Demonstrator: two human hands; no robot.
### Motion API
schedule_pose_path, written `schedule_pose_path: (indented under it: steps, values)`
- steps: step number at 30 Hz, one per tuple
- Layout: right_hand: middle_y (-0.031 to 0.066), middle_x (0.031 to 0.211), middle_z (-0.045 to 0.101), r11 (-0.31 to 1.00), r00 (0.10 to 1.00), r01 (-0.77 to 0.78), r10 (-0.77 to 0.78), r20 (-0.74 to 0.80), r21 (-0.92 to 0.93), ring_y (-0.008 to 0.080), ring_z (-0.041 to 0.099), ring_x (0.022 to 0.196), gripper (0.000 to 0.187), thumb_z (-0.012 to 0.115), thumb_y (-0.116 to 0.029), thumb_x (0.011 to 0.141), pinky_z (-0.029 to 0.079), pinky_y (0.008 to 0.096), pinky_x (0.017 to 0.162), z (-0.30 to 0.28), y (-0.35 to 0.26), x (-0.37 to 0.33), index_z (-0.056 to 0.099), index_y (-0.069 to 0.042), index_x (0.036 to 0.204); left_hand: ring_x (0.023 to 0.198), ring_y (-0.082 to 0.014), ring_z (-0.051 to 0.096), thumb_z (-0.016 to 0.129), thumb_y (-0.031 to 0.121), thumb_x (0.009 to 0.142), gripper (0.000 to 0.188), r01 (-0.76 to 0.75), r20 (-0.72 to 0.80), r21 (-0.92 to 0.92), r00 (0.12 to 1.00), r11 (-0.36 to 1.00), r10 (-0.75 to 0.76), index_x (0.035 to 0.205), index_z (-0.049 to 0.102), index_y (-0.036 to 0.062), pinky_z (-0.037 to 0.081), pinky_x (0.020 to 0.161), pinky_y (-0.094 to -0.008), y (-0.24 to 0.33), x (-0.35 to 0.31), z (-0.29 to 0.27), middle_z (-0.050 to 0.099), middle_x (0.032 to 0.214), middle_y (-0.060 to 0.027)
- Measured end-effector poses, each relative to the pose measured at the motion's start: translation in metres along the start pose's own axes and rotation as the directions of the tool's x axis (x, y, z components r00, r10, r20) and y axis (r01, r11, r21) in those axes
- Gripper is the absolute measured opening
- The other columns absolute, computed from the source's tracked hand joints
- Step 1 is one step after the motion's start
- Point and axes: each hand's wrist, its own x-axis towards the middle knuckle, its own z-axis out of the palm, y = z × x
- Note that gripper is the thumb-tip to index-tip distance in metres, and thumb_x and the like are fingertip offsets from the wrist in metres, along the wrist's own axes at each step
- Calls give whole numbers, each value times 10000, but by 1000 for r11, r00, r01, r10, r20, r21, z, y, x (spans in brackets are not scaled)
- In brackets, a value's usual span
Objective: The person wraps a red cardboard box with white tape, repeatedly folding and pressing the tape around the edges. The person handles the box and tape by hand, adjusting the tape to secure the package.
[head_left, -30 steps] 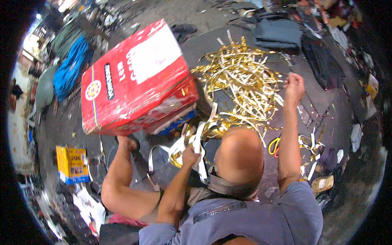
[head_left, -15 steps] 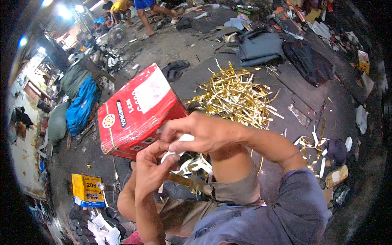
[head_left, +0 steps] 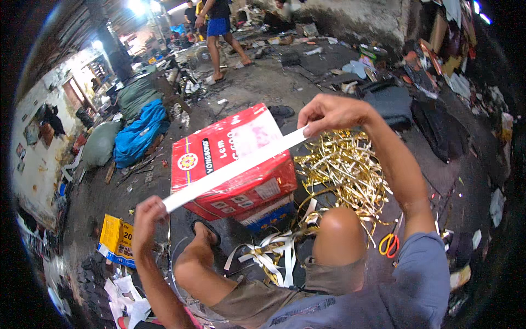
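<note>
A long white strip [head_left: 235,169] is stretched between my two hands, slanting up to the right across the red box [head_left: 189,145]. My left hand [head_left: 148,222] pinches its lower end, left of the box. The upper end is pinched by my right hand [head_left: 329,112], above the box's right side. Loose white strips [head_left: 274,253] lie between my legs. Beyond my right knee spreads a heap of gold and white strips [head_left: 348,175]. A pair of scissors [head_left: 389,245] with yellow and red handles rests by my right elbow.
A yellow and blue carton [head_left: 116,239] lies at left, with white scraps [head_left: 129,299] below it. Under the red box stands a blue box [head_left: 268,216]. Farther off are a blue bundle [head_left: 139,134], dark folded sheets [head_left: 389,104], and a walking person [head_left: 219,27].
My hands have moved apart, drawing the bunched white strip out straight. The view has tilted up, and the scissors now show. The person in blue shorts has come more fully into view.
</note>
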Motion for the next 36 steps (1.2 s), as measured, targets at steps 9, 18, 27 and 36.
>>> schedule_pose_path:
  steps: [9,18,27,36]
  values:
    - [170,1014,772,822,938,-180,-22,-346,-540,343,744,972,400,761,-327,781,578,453,874,60,15,114,766,-107,1114,1112,-362,660,722,-17,739,519,-188,-211,864,705,466,677,1253,708,55,540,966,-426,1,147,40,680,1237,-177]
    - [104,902,737,820,831,-201,-147,-537,-535,330,698,922,262,778,-310,830,552,479,801,82,20,100,752,-132,1019,854,-200,686,757,159,883,300,-441,78,11,895,897,439,1139,717,7,561,756,-363,19,173,233,714,1001,-130]
    - [82,1004,665,800,823,-42,-312,-474,-599,292,672,967,195,772,-256,887,553,424,848,83,31,78,808,-125,1026,783,-267,684,791,203,853,186,-524,10,126,850,842,527,961,787,51,542,705,-393,20,165,236,685,917,-115]
    - [125,1065,628,842,863,-33,-247,-441,-538,317,674,993,244,745,-259,891,547,437,887,83,29,77,815,-107,1070,777,-204,634,791,128,825,138,-499,41,53,867,865,497,937,802,47,509,707,-370,19,165,227,691,860,-107]
